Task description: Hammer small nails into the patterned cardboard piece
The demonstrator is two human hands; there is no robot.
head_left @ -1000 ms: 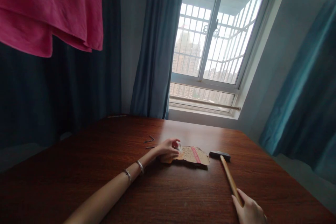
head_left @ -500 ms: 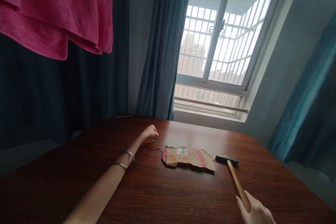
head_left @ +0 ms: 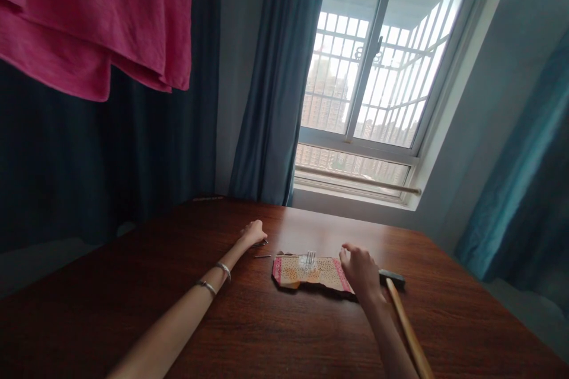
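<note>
My left hand (head_left: 253,232) is closed low over the far left of the table, its fingertips turned down beside some loose nails (head_left: 261,243). Whether it grips one is hidden. Another nail (head_left: 263,256) lies just in front of it. Over the right end of a patterned board (head_left: 287,271) with pink bands hovers my right hand (head_left: 361,269), empty, its fingers bent and apart. Several nails (head_left: 310,257) stand upright in the board's middle. A hammer (head_left: 405,323) with a wooden handle rests to the right, partly behind my right forearm.
The brown wooden table (head_left: 249,331) reaches back to the window wall. A blue curtain (head_left: 271,100) hangs at its far edge. Pink cloth (head_left: 133,23) hangs at the upper left, and a barred window (head_left: 364,71) is ahead.
My right hand has let go of the hammer handle and moved forward and left to the board's right end. My left hand has shifted slightly down over the loose nails.
</note>
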